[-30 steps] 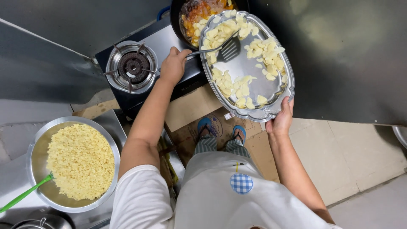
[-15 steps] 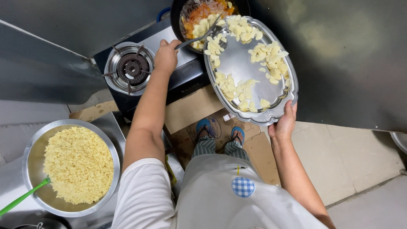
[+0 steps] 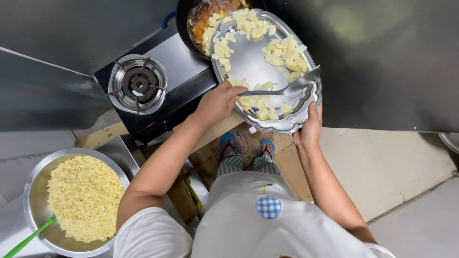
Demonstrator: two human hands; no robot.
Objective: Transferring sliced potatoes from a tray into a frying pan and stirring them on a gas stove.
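Steel tray (image 3: pixel 248 62), oval with a scalloped rim, is being held tilted over the stove (image 3: pixel 177 91), its far end hanging over the dark pan (image 3: pixel 191 19) at the top of the view. Right hand (image 3: pixel 308 126) is gripping the tray's near rim, thumb on top, fingers hidden underneath, so it is closed on the rim. Left hand (image 3: pixel 217 102) is wrapped around the handle of a metal spatula (image 3: pixel 287 88), closed grip, and is holding the blade flat across the near part of the tray. Pale sliced pieces (image 3: pixel 253 28) are lying in clusters: one bunch at the far end spilling toward the pan, one on the right side of the tray, one near the spatula handle. Middle of the tray is showing bare metal. Pan is holding an orange-brown mix (image 3: pixel 210 12) with some pale slices on top. Spare burner (image 3: pixel 138 83) is sitting unlit to the left of the pan, nothing on it. Lower left, well apart from both hands, a round metal bowl (image 3: pixel 36 177) is holding yellow crumbly food (image 3: pixel 83 198), with a green handle (image 3: pixel 26 239) poking in from the edge. Person is wearing a white apron and standing in blue sandals (image 3: pixel 246 143) on flattened cardboard (image 3: pixel 287 157) on the floor.
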